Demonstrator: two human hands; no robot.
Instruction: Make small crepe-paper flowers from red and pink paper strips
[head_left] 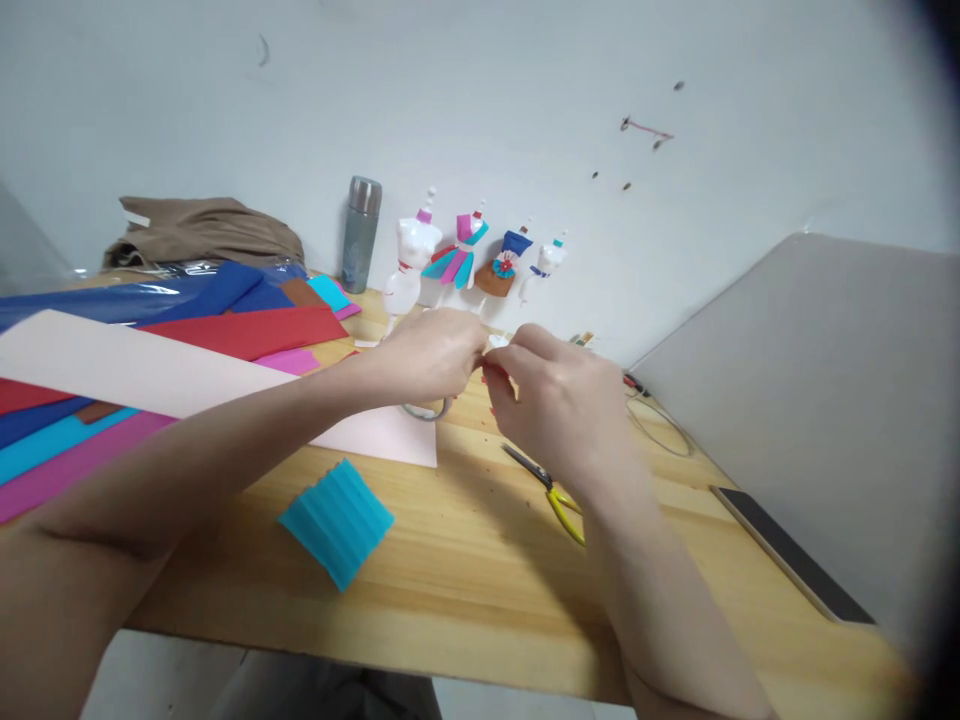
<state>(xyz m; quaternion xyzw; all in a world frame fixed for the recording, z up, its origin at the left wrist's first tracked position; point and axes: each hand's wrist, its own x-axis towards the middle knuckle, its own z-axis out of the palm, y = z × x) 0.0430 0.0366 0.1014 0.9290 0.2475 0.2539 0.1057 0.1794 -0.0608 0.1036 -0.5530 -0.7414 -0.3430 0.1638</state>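
My left hand [442,350] and my right hand [559,395] meet over the middle of the table. The fingers of both are pinched together where they touch, and what they hold is too small and hidden to name. Below and behind my left hand lies a roll of tape [431,412], partly covered. Yellow-handled scissors [553,492] rest under my right hand and wrist. A pleated blue piece [339,522] lies nearer the front edge, below my left forearm.
Coloured sheets [247,335] cover the left of the wooden table [450,610]. Behind stand a thermos [361,235], small mannequins [417,250] and folded brown cloth [210,230]. A dark flat device [791,555] lies at the right, beside a pale panel [825,380].
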